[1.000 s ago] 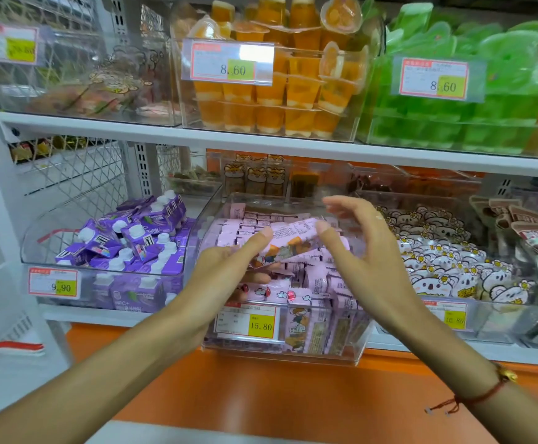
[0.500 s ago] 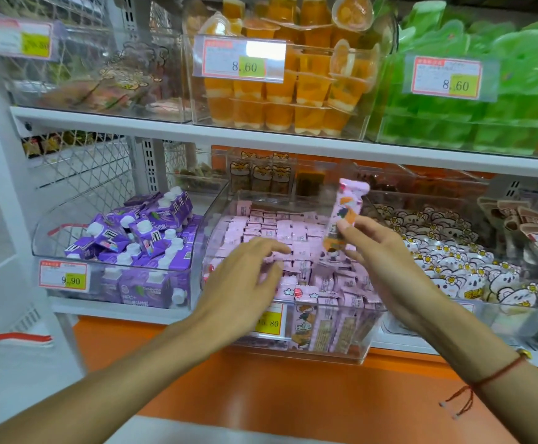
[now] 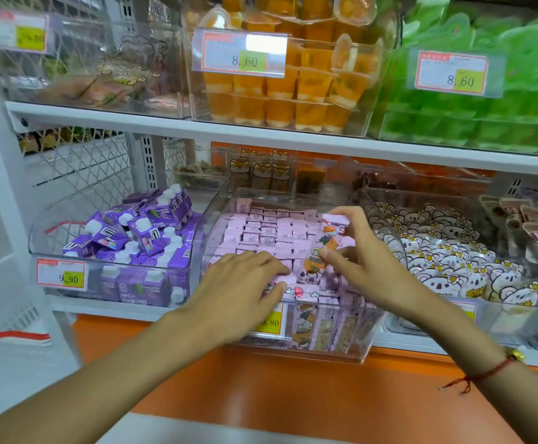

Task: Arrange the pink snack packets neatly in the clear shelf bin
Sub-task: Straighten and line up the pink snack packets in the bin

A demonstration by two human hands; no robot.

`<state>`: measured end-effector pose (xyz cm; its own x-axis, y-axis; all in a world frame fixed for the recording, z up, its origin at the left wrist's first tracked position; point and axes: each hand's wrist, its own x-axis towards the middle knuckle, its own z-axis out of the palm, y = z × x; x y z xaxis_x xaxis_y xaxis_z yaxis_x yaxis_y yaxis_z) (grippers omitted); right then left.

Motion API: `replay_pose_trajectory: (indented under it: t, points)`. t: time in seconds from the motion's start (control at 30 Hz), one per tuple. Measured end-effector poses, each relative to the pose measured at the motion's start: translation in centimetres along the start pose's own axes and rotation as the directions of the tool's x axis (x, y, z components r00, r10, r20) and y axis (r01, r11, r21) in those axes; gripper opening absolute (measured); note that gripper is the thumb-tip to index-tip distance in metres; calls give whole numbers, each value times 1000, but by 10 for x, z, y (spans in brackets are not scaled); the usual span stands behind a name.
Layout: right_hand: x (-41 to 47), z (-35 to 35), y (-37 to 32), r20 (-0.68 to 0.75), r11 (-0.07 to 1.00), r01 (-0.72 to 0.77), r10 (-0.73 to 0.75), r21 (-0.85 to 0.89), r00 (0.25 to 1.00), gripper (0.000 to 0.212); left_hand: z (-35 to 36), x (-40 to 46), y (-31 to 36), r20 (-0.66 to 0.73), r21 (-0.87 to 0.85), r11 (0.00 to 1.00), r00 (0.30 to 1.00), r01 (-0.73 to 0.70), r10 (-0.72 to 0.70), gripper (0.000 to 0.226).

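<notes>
A clear shelf bin in the middle of the lower shelf holds several pink snack packets standing in rows. My right hand pinches one pink packet with an orange cartoon figure, upright, its lower end among the front rows. My left hand lies flat with straight fingers on the packets at the bin's front left. More packets stand against the front wall beside a yellow price tag.
Left of it, a clear bin holds purple drink cartons. To the right is a bin of white bear-face packets. The shelf above carries orange jelly cups and green packs. An orange ledge runs below.
My right hand has lowered the held packet from above the bin down into the front rows. My left hand has moved forward and now rests flat on the packets.
</notes>
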<state>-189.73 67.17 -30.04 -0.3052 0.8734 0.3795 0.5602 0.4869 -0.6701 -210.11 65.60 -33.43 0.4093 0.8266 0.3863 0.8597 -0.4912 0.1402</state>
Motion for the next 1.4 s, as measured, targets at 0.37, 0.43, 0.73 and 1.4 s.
replay_pose_trajectory:
  t: [0.37, 0.43, 0.73, 1.4]
  points:
    - [8, 25, 22, 136, 871, 167, -117, -462, 984, 27, 1, -1, 0, -14, -51, 999, 1000, 4, -5, 36]
    - [9, 24, 20, 177, 867, 174, -101, -468, 979, 29, 2, -2, 0, -24, -60, 998, 1000, -2, 0, 36]
    - [-9, -19, 4, 56, 911, 114, -100, -395, 993, 9, 2, -1, 5, 2, -79, 978, 981, -192, 192, 34]
    - [-29, 6, 9, -148, 836, 199, -314, -511, 938, 15, 6, 0, 6, 60, 2, 972, 970, -235, 234, 36]
